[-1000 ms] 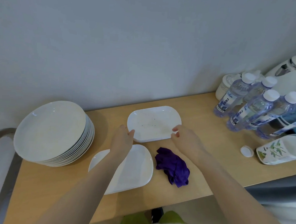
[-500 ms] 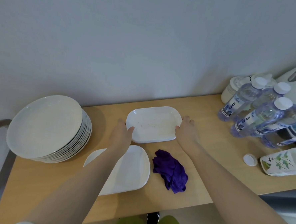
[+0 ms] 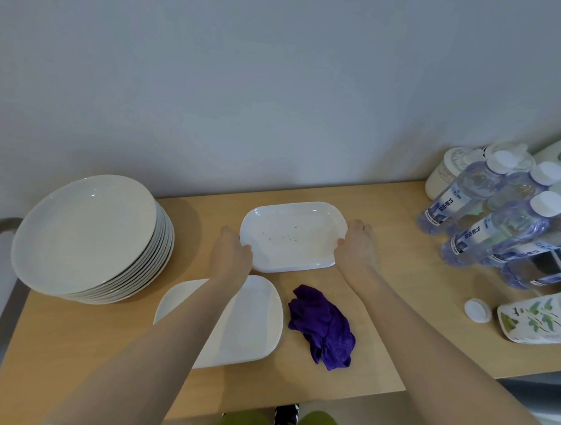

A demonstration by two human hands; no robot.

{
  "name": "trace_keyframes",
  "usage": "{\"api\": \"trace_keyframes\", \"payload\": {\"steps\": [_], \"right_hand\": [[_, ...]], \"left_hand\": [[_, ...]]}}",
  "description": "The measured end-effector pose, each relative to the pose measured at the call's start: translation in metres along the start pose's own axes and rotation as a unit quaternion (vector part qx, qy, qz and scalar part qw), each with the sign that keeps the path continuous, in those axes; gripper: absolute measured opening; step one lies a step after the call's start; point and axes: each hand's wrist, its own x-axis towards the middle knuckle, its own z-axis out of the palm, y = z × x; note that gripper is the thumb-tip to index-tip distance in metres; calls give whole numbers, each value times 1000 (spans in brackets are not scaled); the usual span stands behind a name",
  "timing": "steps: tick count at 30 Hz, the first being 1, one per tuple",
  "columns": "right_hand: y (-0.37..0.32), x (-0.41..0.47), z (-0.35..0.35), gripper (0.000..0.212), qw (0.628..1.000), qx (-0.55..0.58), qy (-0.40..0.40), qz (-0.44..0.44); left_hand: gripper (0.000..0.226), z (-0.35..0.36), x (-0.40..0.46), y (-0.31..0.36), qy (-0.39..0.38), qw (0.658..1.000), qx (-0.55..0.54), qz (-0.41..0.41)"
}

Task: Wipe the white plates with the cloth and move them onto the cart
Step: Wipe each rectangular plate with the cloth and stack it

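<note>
Gripping the speckled rectangular plate [image 3: 292, 236] at its short ends, the left hand [image 3: 233, 257] and right hand [image 3: 355, 249] curl their fingers round its rim on the tabletop [image 3: 389, 344]. Nearer lie a second plate [image 3: 252, 322] and purple cloth [image 3: 323, 326], just beside each other.

Your one head camera looks forward and down, close over the wooden table [image 3: 380, 333], wall at twelve o'clock.

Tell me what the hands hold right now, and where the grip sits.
Both grip the speckled rectangular plate by its short ends: left hand at its left edge, right hand at its right edge. The purple cloth lies untouched.
</note>
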Motion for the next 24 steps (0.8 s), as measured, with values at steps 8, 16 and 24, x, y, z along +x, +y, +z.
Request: {"api": "trace_keyframes", "payload": {"steps": [8, 16, 24], "right_hand": [[-3, -3, -19, 29, 995, 91, 47, -10], [-20, -40, -24, 30, 988, 142, 35, -50], [-26, -93, 1, 22, 990, 135, -17, -43]], "left_hand": [[20, -10, 2, 7, -7, 998, -63, 2], [14, -50, -22, -14, -6, 978, -208, -33], [15, -89, -64, -74, -17, 977, -210, -30]]}}
